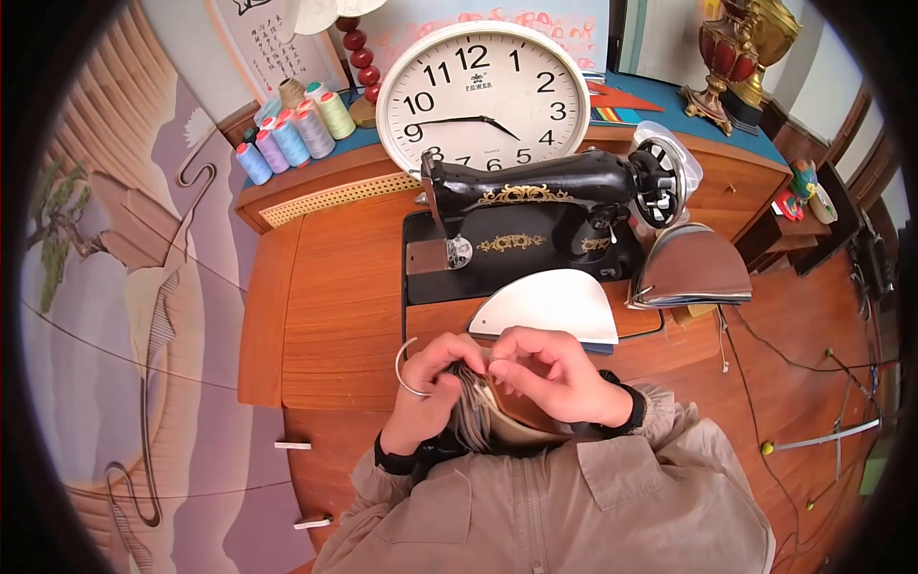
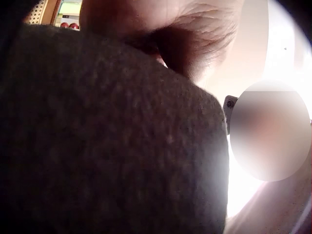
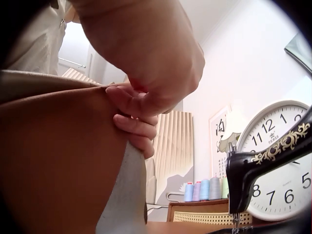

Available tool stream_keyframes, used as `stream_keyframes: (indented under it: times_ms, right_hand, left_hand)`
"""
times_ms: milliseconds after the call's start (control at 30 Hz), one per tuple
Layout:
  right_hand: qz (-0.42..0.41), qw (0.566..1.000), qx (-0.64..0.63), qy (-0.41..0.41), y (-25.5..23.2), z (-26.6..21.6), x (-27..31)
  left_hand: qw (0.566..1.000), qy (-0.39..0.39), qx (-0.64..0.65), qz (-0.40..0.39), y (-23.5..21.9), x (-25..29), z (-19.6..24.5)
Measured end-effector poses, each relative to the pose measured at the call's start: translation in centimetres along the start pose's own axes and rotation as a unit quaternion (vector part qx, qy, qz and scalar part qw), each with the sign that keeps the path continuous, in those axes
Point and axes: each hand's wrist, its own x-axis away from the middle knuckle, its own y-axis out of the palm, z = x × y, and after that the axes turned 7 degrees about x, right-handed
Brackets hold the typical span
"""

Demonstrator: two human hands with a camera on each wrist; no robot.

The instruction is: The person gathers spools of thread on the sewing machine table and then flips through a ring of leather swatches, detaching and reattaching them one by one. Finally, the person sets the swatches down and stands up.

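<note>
A stack of fan-shaped swatches [image 1: 469, 421], brown on its outer face, is held upright close to the person's chest. The left hand [image 1: 430, 387] grips its upper left corner, thumb across the layered edges. A thin pale ring [image 1: 398, 371] curves out beside that hand, partly hidden behind it. The right hand [image 1: 550, 373] meets the left at the same corner, thumb and forefinger pinching there. The right wrist view shows fingertips at the corner of the brown swatch [image 3: 53, 146], with a white layer [image 3: 119, 190] behind it. A dark cuff [image 2: 117, 126] blocks most of the left wrist view.
Just beyond the hands lies a white fan-shaped piece [image 1: 550, 306] with a corner hole. A brown swatch bundle [image 1: 693, 263] sits to its right. The black sewing machine [image 1: 535, 196], thread spools [image 1: 292, 134] and large clock [image 1: 483, 91] stand farther back. Cables [image 1: 765, 383] trail on the floor.
</note>
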Motion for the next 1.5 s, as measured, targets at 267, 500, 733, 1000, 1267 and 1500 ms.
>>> stream_keyframes:
  times_ms: [267,500,733,1000,1267,1500]
  right_hand:
    - [0.016,0.997,0.056,-0.053,-0.5,-1.3,0.4]
    - [0.002,1.0,0.008,-0.027,0.4,-1.1,-0.2]
    - [0.104,0.952,0.287,-0.027,-1.8,2.5,-3.4]
    - [0.035,0.803,0.588,-0.088,-3.9,8.6,-3.3]
    - [0.107,0.768,0.619,-0.124,-3.0,8.7,-4.2]
    - [0.085,0.966,0.24,-0.038,-2.7,3.3,-2.3]
  left_hand:
    - [0.985,-0.023,0.015,-0.168,-0.9,-0.5,1.3]
    - [0.988,0.0,-0.035,-0.152,-2.0,0.7,0.7]
    - [0.998,-0.024,-0.012,-0.064,-3.0,2.7,0.0]
    - [0.999,-0.028,-0.005,-0.025,-3.7,3.2,-0.3]
    - [0.997,-0.035,0.04,-0.06,-3.4,2.6,-0.5]
    - [0.997,-0.055,0.002,-0.057,-2.5,2.1,-0.4]
